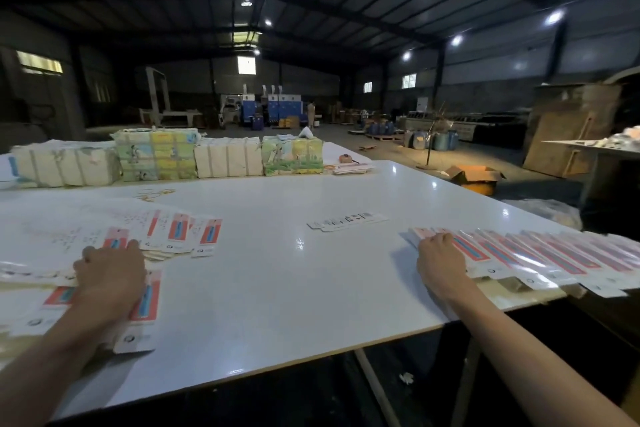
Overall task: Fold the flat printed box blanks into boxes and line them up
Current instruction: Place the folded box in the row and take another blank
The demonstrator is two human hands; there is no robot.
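Note:
Flat printed box blanks, white with red and blue panels, lie fanned out on the left of the white table. My left hand rests on this pile, over one blank near the front edge. Along the right edge runs a row of folded boxes, overlapping one another. On the row's left end lies my right hand, fingers curled over the first box. Two white blanks lie apart in the middle.
Tied bundles of printed sheets stand along the table's far side, with loose rubber bands in front. An open cardboard carton sits on the floor to the right. Machines and pallets fill the hall behind.

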